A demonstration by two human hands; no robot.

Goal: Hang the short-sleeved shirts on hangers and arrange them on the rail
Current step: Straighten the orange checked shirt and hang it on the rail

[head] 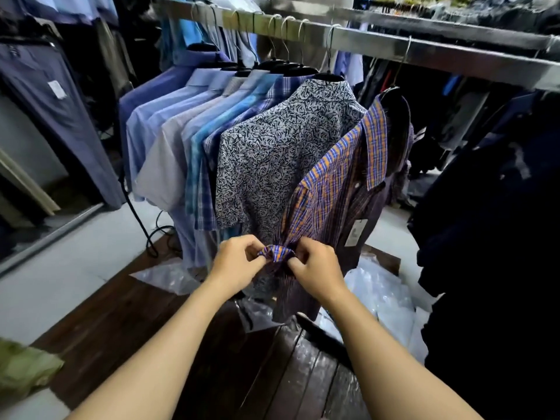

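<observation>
The left hand (pixel 239 262) and right hand (pixel 315 268) each pinched the bunched edge of the orange-and-blue plaid cotton shirt (pixel 333 177) between them; it hung lengthwise, up and away from them, to the silver metal rail (pixel 424 53).

Nine shirts (pixel 281 159) on the near rail (pixel 424 54), nine hangers (pixel 328 76), two hands (pixel 236 265).

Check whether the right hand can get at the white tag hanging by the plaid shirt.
Probably yes, once it lets go: the right hand pinches a fold of the plaid shirt, but the white tag hangs uncovered close beside it.
</observation>
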